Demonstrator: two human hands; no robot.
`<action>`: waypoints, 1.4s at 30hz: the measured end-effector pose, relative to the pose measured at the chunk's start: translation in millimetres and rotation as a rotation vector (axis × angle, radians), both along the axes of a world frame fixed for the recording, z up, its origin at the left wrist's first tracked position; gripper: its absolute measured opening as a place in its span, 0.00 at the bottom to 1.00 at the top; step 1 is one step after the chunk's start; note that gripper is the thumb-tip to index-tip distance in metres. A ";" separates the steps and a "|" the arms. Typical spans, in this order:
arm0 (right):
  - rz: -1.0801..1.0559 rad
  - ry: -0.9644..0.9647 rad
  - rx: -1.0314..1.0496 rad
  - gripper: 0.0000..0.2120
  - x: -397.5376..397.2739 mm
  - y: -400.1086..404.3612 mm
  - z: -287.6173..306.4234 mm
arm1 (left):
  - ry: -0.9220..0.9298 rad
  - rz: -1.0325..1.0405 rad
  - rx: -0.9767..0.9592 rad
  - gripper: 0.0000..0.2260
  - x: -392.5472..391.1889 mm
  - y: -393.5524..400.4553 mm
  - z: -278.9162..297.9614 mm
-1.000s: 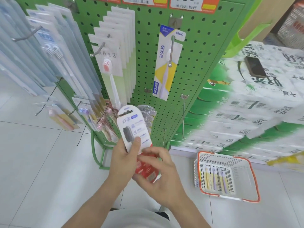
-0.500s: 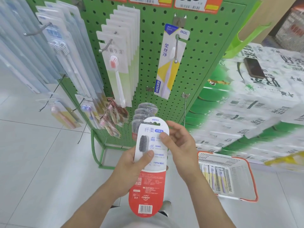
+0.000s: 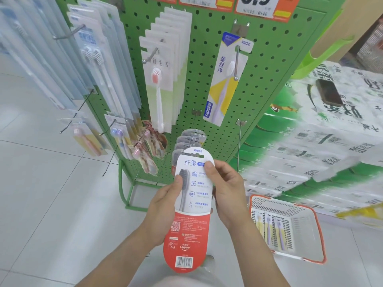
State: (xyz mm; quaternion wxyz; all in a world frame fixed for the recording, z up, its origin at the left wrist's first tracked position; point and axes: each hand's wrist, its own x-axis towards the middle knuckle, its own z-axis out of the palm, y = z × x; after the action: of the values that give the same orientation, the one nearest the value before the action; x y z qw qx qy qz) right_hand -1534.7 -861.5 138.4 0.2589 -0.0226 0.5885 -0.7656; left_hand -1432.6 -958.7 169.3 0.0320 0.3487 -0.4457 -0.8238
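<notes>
A long white-and-red toothbrush pack with a grey brush inside stands upright in front of me, its printed back facing me. My left hand grips its left edge, thumb on the card. My right hand pinches its upper right edge, thumb near the top. Just behind the pack's top, several like packs hang on a low hook of the green pegboard rack.
More toothbrush packs hang on the rack: a white stack, a yellow-and-white one, blue ones at left. An orange-rimmed basket with toothbrush packs sits on the floor at right, below stacked tissue packs.
The pack was low and tilted in my left hand a second ago. Both hands have since raised it, turned it upright, and my right hand moved from its lower end to its top edge.
</notes>
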 end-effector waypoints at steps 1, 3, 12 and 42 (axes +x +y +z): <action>-0.011 0.028 0.021 0.14 0.2 -1.3 -1.0 | -0.001 0.000 -0.010 0.13 -1.3 -0.2 -0.7; -0.009 0.121 0.102 0.11 0.1 -3.9 -3.0 | -0.010 0.019 -0.020 0.15 -2.7 -1.8 -2.8; 0.452 0.301 0.281 0.35 -4.6 8.0 -16.2 | -0.091 0.153 -0.010 0.19 -11.7 -18.3 -12.5; 0.690 0.300 0.534 0.49 8.9 33.0 -17.1 | -0.082 0.055 -0.538 0.05 -20.5 -23.8 -42.3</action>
State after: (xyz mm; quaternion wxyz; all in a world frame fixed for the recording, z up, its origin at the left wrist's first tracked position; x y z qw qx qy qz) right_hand -1525.8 -828.5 121.2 0.4073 -0.2603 0.7543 -0.4443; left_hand -1453.1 -982.4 127.0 0.1281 0.3726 -0.6400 -0.6597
